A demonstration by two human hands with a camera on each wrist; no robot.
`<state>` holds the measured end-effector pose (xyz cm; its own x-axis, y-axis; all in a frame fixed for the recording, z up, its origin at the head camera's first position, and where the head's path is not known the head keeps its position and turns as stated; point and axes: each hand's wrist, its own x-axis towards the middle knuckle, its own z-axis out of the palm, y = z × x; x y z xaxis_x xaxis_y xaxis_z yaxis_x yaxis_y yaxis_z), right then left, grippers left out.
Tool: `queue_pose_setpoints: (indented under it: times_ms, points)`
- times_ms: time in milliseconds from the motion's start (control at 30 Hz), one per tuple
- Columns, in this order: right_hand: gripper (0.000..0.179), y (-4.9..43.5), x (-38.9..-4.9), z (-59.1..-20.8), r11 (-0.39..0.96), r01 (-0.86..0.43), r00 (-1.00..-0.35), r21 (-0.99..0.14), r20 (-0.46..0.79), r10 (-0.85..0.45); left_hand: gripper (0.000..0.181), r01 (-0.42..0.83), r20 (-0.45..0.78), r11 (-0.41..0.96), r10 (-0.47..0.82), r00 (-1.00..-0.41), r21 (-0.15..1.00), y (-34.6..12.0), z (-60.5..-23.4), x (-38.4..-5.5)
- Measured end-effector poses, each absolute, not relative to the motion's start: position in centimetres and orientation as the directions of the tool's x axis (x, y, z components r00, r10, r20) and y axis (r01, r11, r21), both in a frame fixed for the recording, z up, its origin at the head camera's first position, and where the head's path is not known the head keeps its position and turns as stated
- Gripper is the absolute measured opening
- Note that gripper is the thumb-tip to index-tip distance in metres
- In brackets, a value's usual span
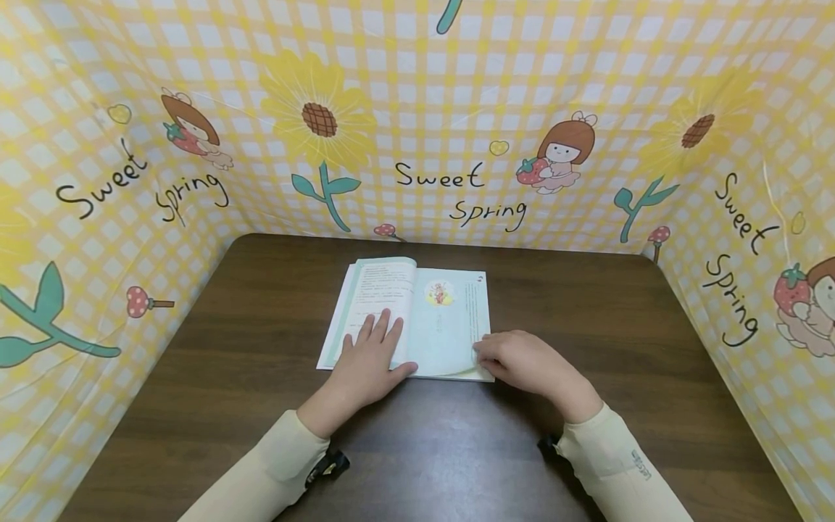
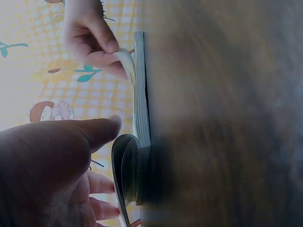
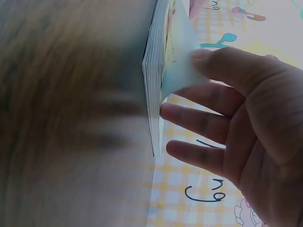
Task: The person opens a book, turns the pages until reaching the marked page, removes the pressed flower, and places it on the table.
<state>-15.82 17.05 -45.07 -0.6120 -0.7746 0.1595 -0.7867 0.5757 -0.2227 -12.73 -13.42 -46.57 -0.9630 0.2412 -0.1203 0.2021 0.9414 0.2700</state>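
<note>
An open book (image 1: 450, 326) lies on the brown table, its left page (image 1: 385, 283) full of text and its right page pale blue with a small round picture. My left hand (image 1: 368, 359) rests with spread fingers on the lower part of the left page, its thumb near the spine. At the lower right corner, my right hand (image 1: 522, 362) pinches the edge of a page (image 3: 182, 61) between thumb and index finger. That corner is lifted and curls up from the pages beneath. In the left wrist view the left-hand pages arch up near the spine.
The dark wooden table (image 1: 261, 304) extends around the book on all sides. A yellow checked cloth (image 1: 417, 116) with flowers, cartoon figures and lettering hangs along the back and both sides. Black straps (image 1: 326, 467) show at both wrists, by the pale sleeves.
</note>
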Motion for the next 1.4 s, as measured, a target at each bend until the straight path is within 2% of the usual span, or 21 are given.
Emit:
queue_pose_setpoints:
  times_ms: [100,233,467,600,767,1000,1400]
  points:
    - [0.005,17.03,-15.72,-44.88,0.614,-0.760,-0.648,-0.212,0.177,-0.741,0.093,0.202,-0.119,0.942,0.240,-0.963,0.269,-13.33,-46.50,-12.68]
    - [0.005,16.93,-15.64,-44.84,0.641,-0.748,-0.663,-0.170,0.227,-0.713,0.097,0.202,-0.118,0.942,0.240,-0.964,0.269,-13.17,-46.31,-12.59]
    - [0.006,16.63,-15.66,-45.18,0.650,-0.755,-0.633,-0.081,0.348,-0.692,0.107,0.204,-0.108,0.943,0.239,-0.965,0.264,-13.00,-46.44,-12.48]
    - [0.009,16.45,-15.59,-45.12,0.640,-0.766,-0.593,-0.053,0.440,-0.674,0.104,0.205,-0.091,0.944,0.235,-0.968,0.260,-12.96,-46.70,-12.52]
    - [0.014,16.36,-15.62,-44.85,0.629,-0.775,-0.559,-0.063,0.534,-0.635,0.096,0.202,-0.073,0.946,0.226,-0.971,0.253,-12.91,-47.00,-12.66]
    - [0.030,16.56,-15.85,-44.38,0.645,-0.756,-0.560,-0.113,0.622,-0.547,0.089,0.212,-0.035,0.946,0.227,-0.973,0.246,-12.86,-47.05,-12.68]
    - [0.025,16.70,-16.15,-44.46,0.662,-0.738,-0.580,-0.134,0.627,-0.520,0.102,0.208,0.082,0.937,0.193,-0.978,0.280,-12.71,-46.66,-12.86]
